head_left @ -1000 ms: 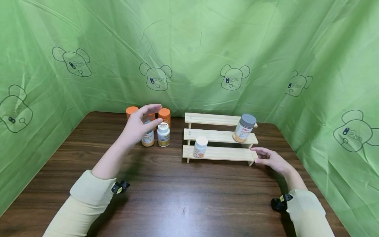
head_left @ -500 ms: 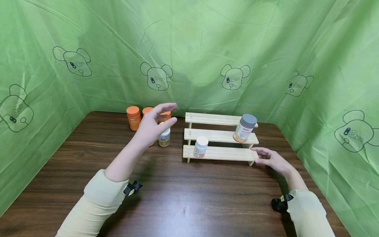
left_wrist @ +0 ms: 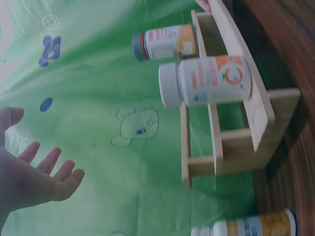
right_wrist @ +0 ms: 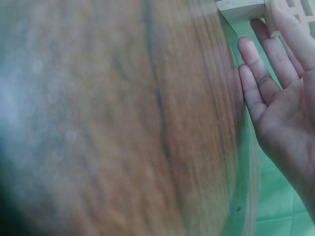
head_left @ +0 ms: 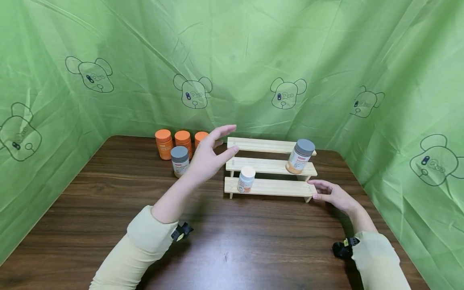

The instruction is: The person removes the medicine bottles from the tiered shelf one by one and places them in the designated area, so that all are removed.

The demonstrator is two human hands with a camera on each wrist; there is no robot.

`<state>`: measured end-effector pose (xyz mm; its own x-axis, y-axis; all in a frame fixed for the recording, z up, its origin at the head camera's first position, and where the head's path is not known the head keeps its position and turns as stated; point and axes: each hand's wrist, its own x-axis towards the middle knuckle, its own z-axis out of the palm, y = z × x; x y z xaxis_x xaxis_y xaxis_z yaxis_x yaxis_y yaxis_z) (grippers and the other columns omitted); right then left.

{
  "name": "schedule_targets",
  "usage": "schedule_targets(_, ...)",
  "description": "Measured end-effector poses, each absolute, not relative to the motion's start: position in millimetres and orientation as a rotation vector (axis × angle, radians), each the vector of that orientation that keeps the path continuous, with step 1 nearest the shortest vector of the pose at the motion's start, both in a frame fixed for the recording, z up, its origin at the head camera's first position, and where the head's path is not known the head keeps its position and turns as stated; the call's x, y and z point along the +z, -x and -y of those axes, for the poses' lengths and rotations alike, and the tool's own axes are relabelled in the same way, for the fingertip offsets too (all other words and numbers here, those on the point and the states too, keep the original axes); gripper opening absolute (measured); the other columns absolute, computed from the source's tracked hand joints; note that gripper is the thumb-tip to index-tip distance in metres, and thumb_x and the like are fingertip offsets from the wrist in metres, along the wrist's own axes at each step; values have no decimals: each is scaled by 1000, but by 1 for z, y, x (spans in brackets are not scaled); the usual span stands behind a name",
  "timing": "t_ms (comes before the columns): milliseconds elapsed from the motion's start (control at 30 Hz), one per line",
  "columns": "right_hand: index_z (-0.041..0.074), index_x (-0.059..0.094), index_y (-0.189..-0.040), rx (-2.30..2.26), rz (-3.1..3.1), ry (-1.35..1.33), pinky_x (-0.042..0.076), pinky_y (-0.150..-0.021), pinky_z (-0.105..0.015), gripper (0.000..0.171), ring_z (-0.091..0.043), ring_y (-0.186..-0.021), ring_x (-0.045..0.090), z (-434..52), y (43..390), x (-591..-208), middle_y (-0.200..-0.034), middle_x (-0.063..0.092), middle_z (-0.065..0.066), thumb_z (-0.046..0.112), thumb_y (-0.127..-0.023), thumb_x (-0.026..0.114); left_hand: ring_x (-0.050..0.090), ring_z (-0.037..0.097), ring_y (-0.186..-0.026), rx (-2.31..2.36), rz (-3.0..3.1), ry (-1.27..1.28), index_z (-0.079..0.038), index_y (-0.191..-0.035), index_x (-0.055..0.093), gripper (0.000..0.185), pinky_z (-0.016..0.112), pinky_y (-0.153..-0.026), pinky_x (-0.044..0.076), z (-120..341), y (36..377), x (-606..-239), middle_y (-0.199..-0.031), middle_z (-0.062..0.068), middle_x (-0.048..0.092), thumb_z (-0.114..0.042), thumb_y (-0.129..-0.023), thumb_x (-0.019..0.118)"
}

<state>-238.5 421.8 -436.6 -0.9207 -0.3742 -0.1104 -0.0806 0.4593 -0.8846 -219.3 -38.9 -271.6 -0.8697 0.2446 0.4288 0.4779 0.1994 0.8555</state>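
Judging by how the bottles lie, you have 2 on the pale 3-step wooden rack (head_left: 270,166) and at least 4 off it. The white-capped white bottle with the orange label (head_left: 246,179) stands on the lowest step near its left end, and the grey-capped bottle with the orange base (head_left: 299,156) leans on the middle step toward the right. The top step carries nothing.

Your left hand (head_left: 210,155) hangs in the air just left of the rack, fingers spread and straight, holding nothing; the left wrist view shows the same empty palm (left_wrist: 29,172) with the rack (left_wrist: 231,123) and both shelved bottles beyond it. Your right hand (head_left: 331,193) lies flat with relaxed fingers, fingertips touching the right end of the lowest step; the right wrist view shows those fingers (right_wrist: 261,78) against the rack's foot.

To my eye the work is under half done. On the dark wood-grain desk (head_left: 232,245), left of the rack, stand 3 orange-capped orange bottles (head_left: 182,143) in a row at the back and a grey-capped bottle (head_left: 179,161) in front of them. Another bottle's end (left_wrist: 246,227) shows at the bottom of the left wrist view, but your arm hides that spot from the head camera.
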Motion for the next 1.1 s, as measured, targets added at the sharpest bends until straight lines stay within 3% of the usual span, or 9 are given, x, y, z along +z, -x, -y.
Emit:
schedule_targets(267,3,45,-137,-1440,-2426,386,51,-82,-23,53,-5,-104,60,-423,240,-439,-118,62,3,13,-89,65,43,8,-127,-1764,2192,733,-22,-135,50,50,39,-105,37,12,226,-277,-136,-9,51,-26,-88,67)
schedule_targets(600,4,45,-137,-1427,-2439,392,51,-82,-22,52,-5,-104,59,-424,241,-439,-118,62,4,13,-89,65,40,5,-129,-1726,2187,747,-22,-137,48,55,32,-106,36,-19,237,-280,-139,-12,48,-27,-86,69)
schedule_targets(1100,3,44,-138,-1429,-2431,423,50,-82,-22,52,-5,-104,59,-424,241,-439,-118,62,7,11,-90,63,35,10,-134,-1795,2316,751,-30,-140,42,60,41,-110,31,-72,249,-289,-145,-12,40,-31,-86,69)
